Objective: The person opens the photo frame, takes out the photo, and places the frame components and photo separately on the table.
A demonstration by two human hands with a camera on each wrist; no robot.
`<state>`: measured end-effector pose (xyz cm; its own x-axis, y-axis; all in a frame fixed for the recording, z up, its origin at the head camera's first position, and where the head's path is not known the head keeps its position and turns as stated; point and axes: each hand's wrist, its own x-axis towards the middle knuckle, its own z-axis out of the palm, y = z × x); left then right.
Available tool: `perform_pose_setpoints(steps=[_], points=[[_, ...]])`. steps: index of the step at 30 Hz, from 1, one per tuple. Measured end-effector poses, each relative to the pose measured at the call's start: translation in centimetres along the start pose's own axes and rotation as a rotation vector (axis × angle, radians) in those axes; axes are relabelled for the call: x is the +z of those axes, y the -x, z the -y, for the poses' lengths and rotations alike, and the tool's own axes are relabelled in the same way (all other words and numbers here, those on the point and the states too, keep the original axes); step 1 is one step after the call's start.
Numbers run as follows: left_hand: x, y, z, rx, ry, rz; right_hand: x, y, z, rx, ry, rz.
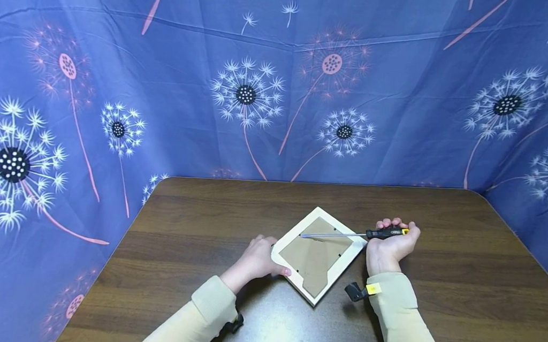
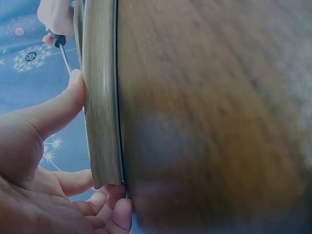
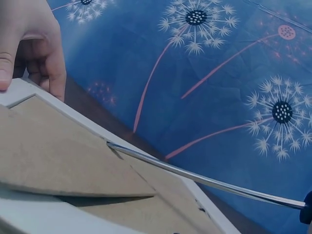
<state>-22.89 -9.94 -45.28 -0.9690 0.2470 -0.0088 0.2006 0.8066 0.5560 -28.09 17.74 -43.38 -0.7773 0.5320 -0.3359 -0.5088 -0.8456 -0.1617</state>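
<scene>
A cream-white picture frame (image 1: 341,267) lies face down, turned cornerwise, its brown backing board (image 1: 315,257) and stand flap (image 3: 73,161) uppermost. My left hand (image 1: 259,257) grips its left corner, thumb on the rim and fingers below, as the left wrist view shows. My right hand (image 1: 390,248), palm turned up, holds a screwdriver (image 1: 384,233) by its black and yellow handle. The long metal shaft crosses above the backing. Its flat tip (image 3: 109,143) is right at the board's far-left edge, beside a small dark tab. Similar tabs (image 1: 340,255) show along the other edges.
The brown wooden table (image 1: 174,270) extends around the frame on every side. Behind it hangs a blue cloth (image 1: 182,105) with dandelion prints. A black wrist camera (image 1: 355,292) on my right sleeve sits close to the frame's right side.
</scene>
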Motion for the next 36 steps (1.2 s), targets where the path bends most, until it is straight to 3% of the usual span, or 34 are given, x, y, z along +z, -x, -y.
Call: perform_pose_setpoints(steps=[5,10,22,36], points=[[0.02,-0.05,0.02,0.009,-0.002,0.005,-0.54,0.14,0.40,0.013,-0.048,-0.015],[-0.13,-0.08,-0.13,0.008,0.009,0.015,-0.69,0.43,0.40,-0.025,0.018,-0.036],[-0.31,-0.18,-0.12,0.009,0.043,0.031,-0.18,0.99,0.79,0.016,-0.006,0.132],[-0.16,-0.39,-0.05,0.052,0.029,0.032,-0.13,0.81,0.49,0.027,0.001,0.135]])
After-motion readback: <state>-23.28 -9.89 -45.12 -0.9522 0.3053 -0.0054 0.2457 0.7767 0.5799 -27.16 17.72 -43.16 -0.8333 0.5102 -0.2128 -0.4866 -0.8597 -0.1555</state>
